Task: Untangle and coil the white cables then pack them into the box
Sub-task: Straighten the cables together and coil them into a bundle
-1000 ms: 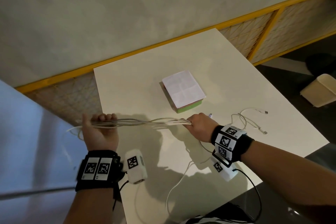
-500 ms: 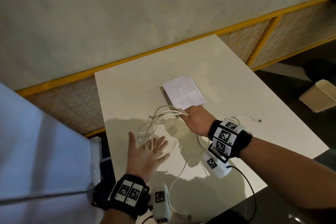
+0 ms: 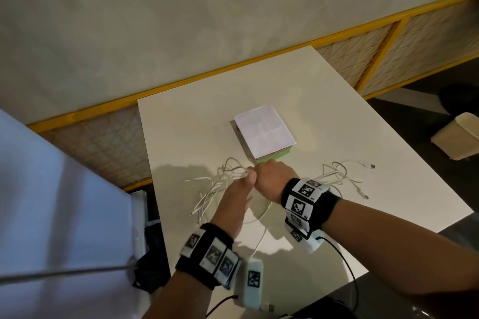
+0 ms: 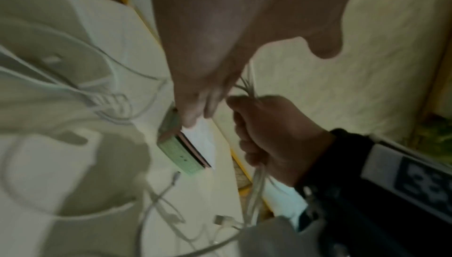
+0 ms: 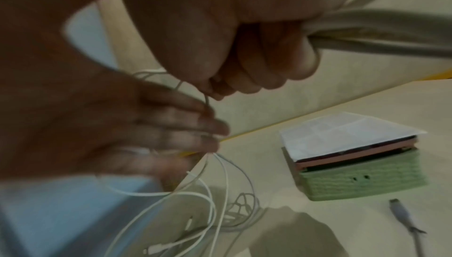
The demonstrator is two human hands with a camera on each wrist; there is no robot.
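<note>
On the white table (image 3: 324, 101), my right hand (image 3: 272, 179) is a fist that grips a bunch of white cables (image 3: 225, 175) just in front of the box (image 3: 264, 134). The box is green with a white sheet over its top. My left hand (image 3: 237, 194) lies beside the right fist with its fingers straight, touching the cable strands. In the right wrist view the left hand's fingers (image 5: 195, 126) brush the cables (image 5: 212, 203) under the right hand (image 5: 257, 58). In the left wrist view the right hand (image 4: 269, 131) holds strands that run out above and below it.
More loose white cable (image 3: 342, 176) with a plug end (image 3: 372, 166) lies on the table to the right of my right wrist. A pale bin (image 3: 458, 137) stands on the floor at the right. A light blue panel (image 3: 51, 202) borders the table's left side.
My left hand let go of the stretched cable bundle, dropped with open fingers, and has now come up beside the right fist. The right hand kept its grip and moved nearer the box.
</note>
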